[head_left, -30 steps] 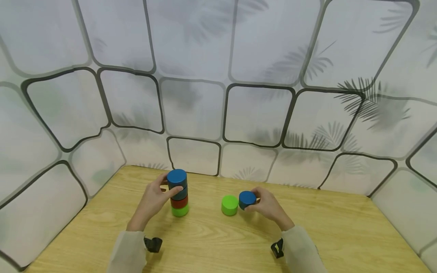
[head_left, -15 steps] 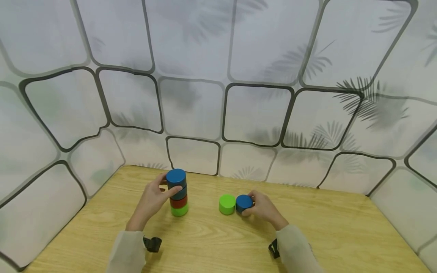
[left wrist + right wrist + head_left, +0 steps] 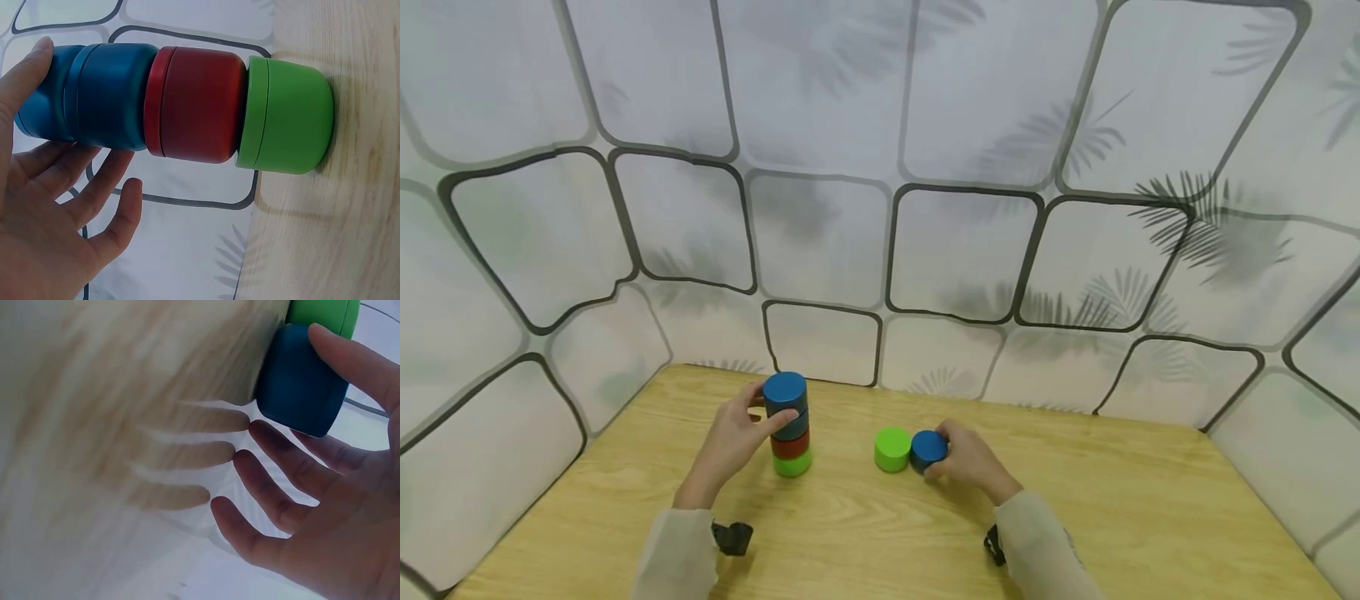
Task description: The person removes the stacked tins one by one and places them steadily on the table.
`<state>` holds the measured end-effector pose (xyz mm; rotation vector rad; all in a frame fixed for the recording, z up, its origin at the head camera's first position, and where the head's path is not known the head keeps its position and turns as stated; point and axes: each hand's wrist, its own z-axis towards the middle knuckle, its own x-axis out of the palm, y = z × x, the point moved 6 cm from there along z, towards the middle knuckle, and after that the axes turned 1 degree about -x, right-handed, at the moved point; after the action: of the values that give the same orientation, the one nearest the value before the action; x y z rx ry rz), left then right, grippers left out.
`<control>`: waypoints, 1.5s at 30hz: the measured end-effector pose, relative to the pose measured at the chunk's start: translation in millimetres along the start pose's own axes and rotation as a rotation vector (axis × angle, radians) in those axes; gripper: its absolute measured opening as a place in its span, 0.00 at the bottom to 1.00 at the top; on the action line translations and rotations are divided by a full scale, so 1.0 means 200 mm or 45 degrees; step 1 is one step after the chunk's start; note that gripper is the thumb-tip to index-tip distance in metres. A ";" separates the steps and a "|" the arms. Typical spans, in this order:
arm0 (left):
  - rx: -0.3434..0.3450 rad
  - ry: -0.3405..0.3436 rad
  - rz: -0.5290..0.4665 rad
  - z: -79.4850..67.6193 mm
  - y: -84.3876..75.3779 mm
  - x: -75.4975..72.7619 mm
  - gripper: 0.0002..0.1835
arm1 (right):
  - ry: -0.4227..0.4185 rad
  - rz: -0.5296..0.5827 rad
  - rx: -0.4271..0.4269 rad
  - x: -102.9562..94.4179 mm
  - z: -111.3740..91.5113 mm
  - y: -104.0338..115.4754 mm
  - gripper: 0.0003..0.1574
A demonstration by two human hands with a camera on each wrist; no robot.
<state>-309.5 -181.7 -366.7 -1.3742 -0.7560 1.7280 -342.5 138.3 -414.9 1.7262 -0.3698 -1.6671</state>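
Observation:
On the left of the table, in the head view, a stack of round lidded tins stands upright. From the bottom these are a green tin [image 3: 290, 115], a red tin [image 3: 197, 103], a blue tin [image 3: 112, 94] and another blue tin [image 3: 44, 106] on top. My left hand [image 3: 730, 437] grips the upper part of this stack between thumb and fingers. Right of the stack sits a second green tin [image 3: 892, 449], and close against its right side is a third blue tin [image 3: 928, 451]. My right hand [image 3: 970, 461] pinches that blue tin, its other fingers spread near the tabletop.
The wooden table [image 3: 842, 533] runs back to a pale wall cloth [image 3: 823, 242] with dark outlined shapes and leaf prints, which also encloses both sides. Dark wrist devices [image 3: 732, 538] sit by the sleeves.
My right hand has brought its blue tin leftward and lower, up against the single green tin. That green tin has shifted slightly left. The left hand and the stack look unchanged.

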 end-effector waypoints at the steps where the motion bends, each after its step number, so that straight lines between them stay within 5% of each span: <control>1: 0.004 0.001 0.000 0.00 0.00 0.00 0.35 | 0.015 0.008 0.003 0.00 0.00 0.00 0.32; 14: 0.022 0.009 0.003 0.00 0.02 0.01 0.35 | 0.170 0.118 -0.023 -0.07 -0.02 0.02 0.40; 23: 0.036 0.017 -0.009 0.00 0.02 0.01 0.35 | 0.134 0.142 -0.074 -0.10 -0.01 0.06 0.40; 35: -0.027 0.065 0.017 -0.01 0.05 0.02 0.41 | 0.039 0.175 -0.014 -0.11 0.01 0.10 0.38; 45: -0.022 0.094 0.059 0.00 0.09 0.02 0.37 | -0.006 0.206 -0.026 -0.13 0.03 0.13 0.33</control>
<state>-314.1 -187.2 -382.7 -1.4695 -0.7049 1.7000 -344.9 134.0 -377.1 1.6330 -0.4795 -1.5537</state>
